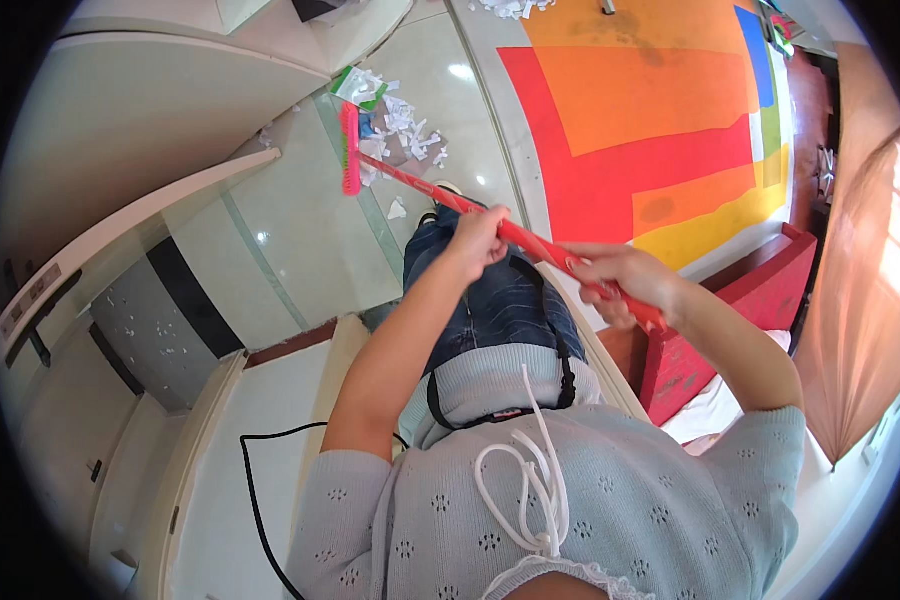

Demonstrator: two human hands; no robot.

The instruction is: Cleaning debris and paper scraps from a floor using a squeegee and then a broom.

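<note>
Both of my hands grip the red handle (536, 244) of a broom. My left hand (480, 240) is closed around its middle. Near the handle's upper end, my right hand (619, 281) is closed on it too. The pink broom head (352, 150) rests on the tiled floor at the far end, its bristles facing left. Torn white paper scraps (412, 127) lie in a heap just right of the broom head. A green and white packet (360, 88) lies beyond it, touching the heap.
A door (142, 217) stands at the left. A multicoloured mat (667, 97) covers the floor at the right, with more paper scraps (514, 6) at the top. A red wooden bed frame (731, 326) stands at my right. A black cable (249, 480) hangs at lower left.
</note>
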